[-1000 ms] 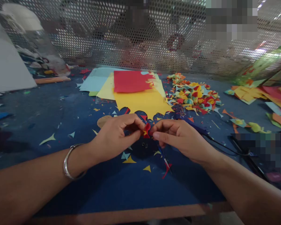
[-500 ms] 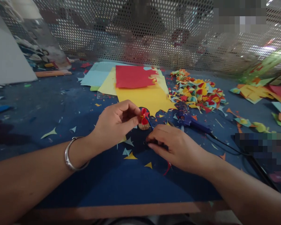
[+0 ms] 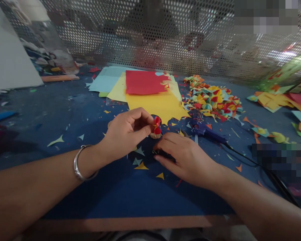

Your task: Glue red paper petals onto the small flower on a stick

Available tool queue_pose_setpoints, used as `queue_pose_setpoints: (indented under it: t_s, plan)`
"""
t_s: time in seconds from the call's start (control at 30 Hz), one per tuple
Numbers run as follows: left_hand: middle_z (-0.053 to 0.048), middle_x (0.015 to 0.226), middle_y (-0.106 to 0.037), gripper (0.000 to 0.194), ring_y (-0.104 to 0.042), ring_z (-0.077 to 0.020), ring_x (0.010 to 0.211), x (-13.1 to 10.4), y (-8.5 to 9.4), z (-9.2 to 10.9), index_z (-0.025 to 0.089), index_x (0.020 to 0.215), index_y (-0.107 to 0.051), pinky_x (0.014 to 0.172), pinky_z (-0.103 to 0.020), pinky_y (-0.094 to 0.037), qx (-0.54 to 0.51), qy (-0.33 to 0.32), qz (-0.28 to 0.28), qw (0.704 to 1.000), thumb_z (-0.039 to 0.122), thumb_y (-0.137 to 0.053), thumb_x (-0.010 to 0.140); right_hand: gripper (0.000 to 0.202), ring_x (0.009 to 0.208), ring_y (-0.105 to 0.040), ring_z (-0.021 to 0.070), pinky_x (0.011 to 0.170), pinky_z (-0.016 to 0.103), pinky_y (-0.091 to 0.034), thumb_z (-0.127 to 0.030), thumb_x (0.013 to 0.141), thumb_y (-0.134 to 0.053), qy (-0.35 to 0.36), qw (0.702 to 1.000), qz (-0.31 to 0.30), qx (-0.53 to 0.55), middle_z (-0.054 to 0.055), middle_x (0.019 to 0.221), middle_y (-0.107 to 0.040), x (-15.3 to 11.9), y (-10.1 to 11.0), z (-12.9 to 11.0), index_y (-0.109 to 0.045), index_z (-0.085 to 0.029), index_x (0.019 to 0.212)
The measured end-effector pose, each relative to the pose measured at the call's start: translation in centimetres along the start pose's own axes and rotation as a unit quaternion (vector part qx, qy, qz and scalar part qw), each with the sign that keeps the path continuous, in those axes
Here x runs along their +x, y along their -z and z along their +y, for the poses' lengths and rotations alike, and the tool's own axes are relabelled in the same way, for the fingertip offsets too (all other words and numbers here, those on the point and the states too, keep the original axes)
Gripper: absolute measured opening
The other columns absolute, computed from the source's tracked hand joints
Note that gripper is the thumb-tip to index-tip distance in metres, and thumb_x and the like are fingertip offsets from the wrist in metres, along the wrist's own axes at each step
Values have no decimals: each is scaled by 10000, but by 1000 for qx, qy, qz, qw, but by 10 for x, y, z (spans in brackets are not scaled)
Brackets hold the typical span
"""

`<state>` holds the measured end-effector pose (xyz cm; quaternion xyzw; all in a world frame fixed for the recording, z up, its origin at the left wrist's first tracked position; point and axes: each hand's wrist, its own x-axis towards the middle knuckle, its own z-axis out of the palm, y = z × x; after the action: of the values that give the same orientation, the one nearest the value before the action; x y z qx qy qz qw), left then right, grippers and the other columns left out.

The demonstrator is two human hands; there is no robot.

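In the middle of the table, my left hand, with a silver bangle at the wrist, pinches a small red folded paper piece that narrows at its waist. Just below that piece shows a small tan, ribbed round thing; whether it is held too I cannot tell. My right hand is curled close by on the right, its fingers bent around something dark with a small glint, mostly hidden by them. Yellow and light blue paper scraps lie below the hands.
Behind the hands lie red, yellow and light blue paper sheets. A heap of coloured paper pieces is at the back right. A purple glue gun trails its cord rightward. Perforated metal stands behind the table.
The whole view has shifted slightly to the right. My right hand has come a little closer to the red piece, which my left hand still pinches and has turned slightly.
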<state>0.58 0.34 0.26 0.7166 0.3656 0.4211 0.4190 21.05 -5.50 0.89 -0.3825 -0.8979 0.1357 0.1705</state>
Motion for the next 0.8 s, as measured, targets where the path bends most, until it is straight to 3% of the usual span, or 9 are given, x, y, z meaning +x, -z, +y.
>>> queue_pose_setpoints:
  t_s: [0.5, 0.63, 0.8]
  plan:
    - [16, 787, -732, 44, -686, -114, 693, -2, 2, 1, 193, 870, -657, 657, -223, -529, 27, 9, -12, 1000, 175, -695, 856, 149, 838, -627, 207, 768, 338, -509, -120, 958, -537, -1, 1000, -7, -14, 87, 891, -671, 6, -2, 1, -686, -121, 956]
    - [6, 806, -745, 45, -708, -128, 718, -2, 2, 1, 196, 878, -658, 688, -235, -551, 29, 12, -12, 999, 173, -685, 852, 122, 797, -614, 167, 746, 303, -504, -112, 938, -563, -16, 999, 5, 44, 66, 880, -676, 5, 2, 1, -680, -139, 916]
    - [-5, 780, -752, 42, -709, -135, 690, -2, 2, 4, 198, 861, -652, 651, -232, -559, 13, 23, -13, 1000, 178, -677, 833, 79, 687, -588, 101, 643, 230, -487, -138, 901, -639, -116, 975, 41, 184, 7, 848, -669, -1, 17, 2, -697, -191, 896]
